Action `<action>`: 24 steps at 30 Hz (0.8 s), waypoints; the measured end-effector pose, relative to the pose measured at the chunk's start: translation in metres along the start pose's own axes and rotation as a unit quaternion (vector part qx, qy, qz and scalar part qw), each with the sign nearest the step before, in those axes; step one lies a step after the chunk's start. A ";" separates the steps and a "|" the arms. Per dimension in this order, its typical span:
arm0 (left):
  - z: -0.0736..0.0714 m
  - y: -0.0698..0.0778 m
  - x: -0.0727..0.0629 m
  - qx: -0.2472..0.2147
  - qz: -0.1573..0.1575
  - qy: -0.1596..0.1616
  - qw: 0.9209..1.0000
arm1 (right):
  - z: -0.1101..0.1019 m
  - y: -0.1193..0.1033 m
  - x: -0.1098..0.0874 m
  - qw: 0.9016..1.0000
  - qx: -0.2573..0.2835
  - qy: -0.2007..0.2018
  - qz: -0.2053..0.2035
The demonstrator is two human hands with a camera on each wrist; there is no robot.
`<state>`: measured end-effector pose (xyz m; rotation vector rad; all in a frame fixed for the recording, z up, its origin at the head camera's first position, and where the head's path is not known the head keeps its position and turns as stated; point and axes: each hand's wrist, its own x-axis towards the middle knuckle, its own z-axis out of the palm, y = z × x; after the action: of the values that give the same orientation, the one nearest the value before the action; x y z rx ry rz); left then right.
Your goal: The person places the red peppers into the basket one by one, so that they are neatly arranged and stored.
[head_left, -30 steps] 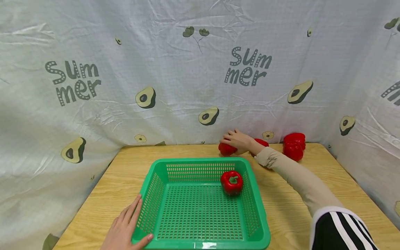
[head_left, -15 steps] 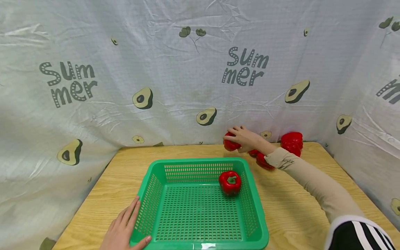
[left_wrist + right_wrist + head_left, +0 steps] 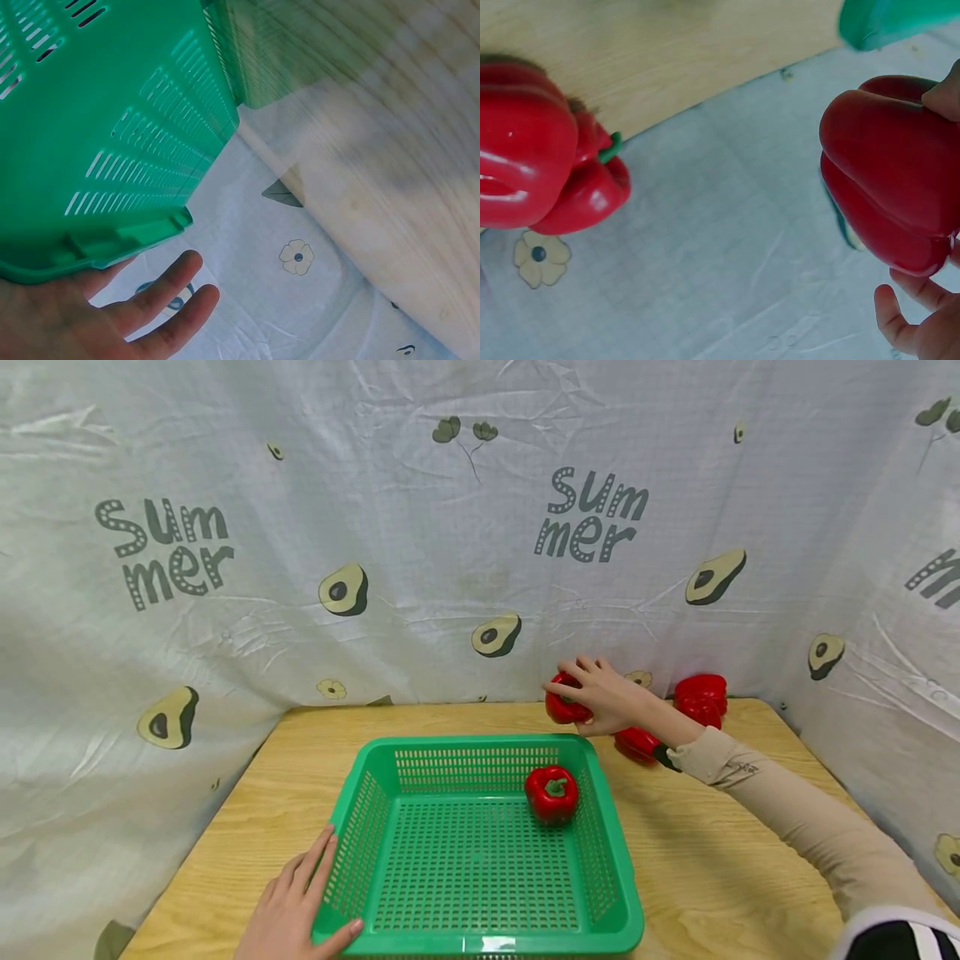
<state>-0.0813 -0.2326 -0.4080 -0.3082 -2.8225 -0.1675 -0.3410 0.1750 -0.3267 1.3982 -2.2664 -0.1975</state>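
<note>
My right hand (image 3: 610, 700) grips a red bell pepper (image 3: 563, 698) above the table's far edge, behind the basket. In the right wrist view, the thumb lies on one side of that bell pepper (image 3: 889, 176) and the fingers come round the other. My left hand (image 3: 288, 902) rests at the near left corner of a green plastic basket (image 3: 480, 942), with its fingers stretched along the outside of the rim. Inside the basket, by its right wall, another red bell pepper (image 3: 552, 795) sits stem up.
More red bell peppers (image 3: 700, 697) lie together at the table's far right. One red pepper (image 3: 637, 744) lies behind the basket's right corner, partly hidden by my right forearm. A printed cloth (image 3: 420, 527) hangs behind the wooden table (image 3: 720, 860).
My right hand has lifted the red bell pepper off the table and carried it slightly right and towards me. The left hand stays at the basket's corner.
</note>
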 end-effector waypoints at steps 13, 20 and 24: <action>-0.003 0.001 0.001 0.017 -0.010 -0.021 1.000 | -0.031 -0.034 -0.012 0.999 -0.002 0.024 -0.022; -0.002 0.001 0.001 0.019 -0.007 -0.014 1.000 | -0.041 -0.050 -0.019 0.999 0.000 0.024 -0.032; -0.001 0.001 0.001 0.025 -0.009 -0.017 1.000 | -0.045 -0.058 -0.023 0.999 -0.007 0.033 -0.039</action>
<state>-0.0819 -0.2316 -0.4062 -0.2786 -2.8588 -0.0967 -0.2650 0.1734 -0.3147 1.4651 -2.1568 -0.1884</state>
